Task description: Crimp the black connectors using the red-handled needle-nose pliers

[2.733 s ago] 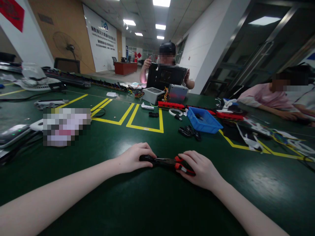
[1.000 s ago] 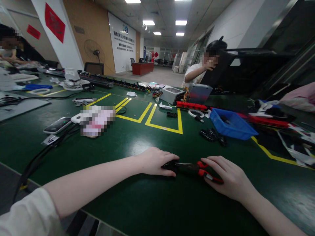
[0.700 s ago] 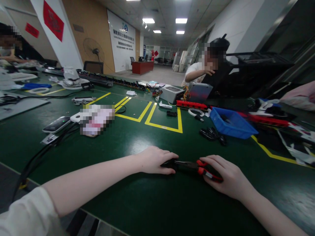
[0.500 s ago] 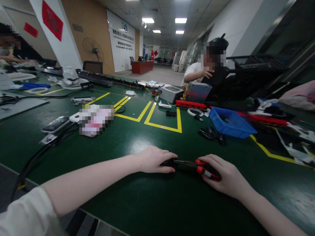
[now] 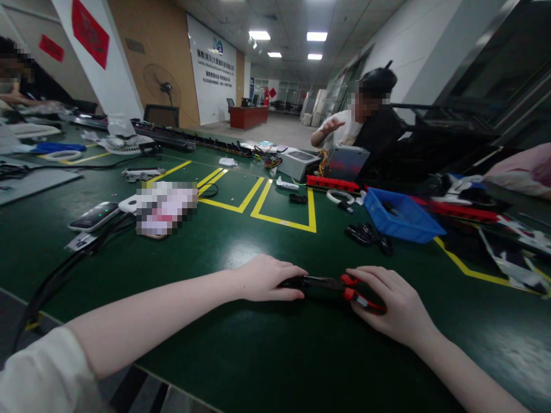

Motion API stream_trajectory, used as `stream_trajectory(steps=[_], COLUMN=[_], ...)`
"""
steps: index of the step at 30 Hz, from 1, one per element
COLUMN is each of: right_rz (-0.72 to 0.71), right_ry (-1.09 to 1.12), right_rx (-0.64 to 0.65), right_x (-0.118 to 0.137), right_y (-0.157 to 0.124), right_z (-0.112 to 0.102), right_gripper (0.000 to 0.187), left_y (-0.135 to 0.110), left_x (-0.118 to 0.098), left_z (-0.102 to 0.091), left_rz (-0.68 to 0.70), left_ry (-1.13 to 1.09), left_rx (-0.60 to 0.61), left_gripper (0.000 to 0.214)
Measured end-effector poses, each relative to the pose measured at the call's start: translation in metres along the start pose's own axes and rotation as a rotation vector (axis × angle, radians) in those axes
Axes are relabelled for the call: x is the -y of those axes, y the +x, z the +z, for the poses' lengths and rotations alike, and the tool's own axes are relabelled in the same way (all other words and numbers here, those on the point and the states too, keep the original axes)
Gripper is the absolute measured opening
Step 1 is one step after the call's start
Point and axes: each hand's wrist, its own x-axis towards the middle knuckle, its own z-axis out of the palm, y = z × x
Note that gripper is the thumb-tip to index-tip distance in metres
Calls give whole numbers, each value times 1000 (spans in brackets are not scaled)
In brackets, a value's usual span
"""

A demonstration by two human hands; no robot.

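So the main thing here is a pair of pliers (image 5: pixel 329 283), lying pretty much sideways just over the green table (image 5: pixel 241 355), right between the two hands and near the middle of the view. Handles are red with black, and there's a pale patch on the lower one, too blurry to read. The metal end is dark grey, fairly slim, tapering toward the left with a bit of shine along its top edge. The lower handle curves back under the palm; the upper one is mostly covered, so I can't really tell how far apart the handles sit. The right hand (image 5: pixel 394 301) is curled around them, fingers over the top and thumb underneath. The left hand (image 5: pixel 267 279) has its fingers and thumb closed around a black piece (image 5: pixel 293 282), kinda glossy and longish, mostly hidden by the grip. The pliers' nose meets the end of that piece, but whether it's actually biting on it is too dark to make out. Further back on the table there's a bunch of black cables (image 5: pixel 365 234), a blue tray (image 5: pixel 430 228) just beyond them, and a small black part (image 5: pixel 298 198) inside an outline of yellow tape (image 5: pixel 284 223).
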Motion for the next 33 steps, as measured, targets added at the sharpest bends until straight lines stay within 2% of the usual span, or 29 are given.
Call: stream_trajectory(steps=[11, 22, 33], right_rz=[-69, -106, -97], right_ry=[-85, -174, -218], right_rx=[-10, -28, -6], right_x=[4, 13, 14], right_y=[4, 8, 7], right_z=[-2, -6, -6], right_gripper=[50, 40, 55], left_y=[0, 0, 0], left_x=[3, 1, -1], left_z=[3, 2, 0], left_rz=[15, 7, -5], left_ry=[5, 13, 1], left_rx=[-7, -10, -14], left_gripper=[52, 47, 45])
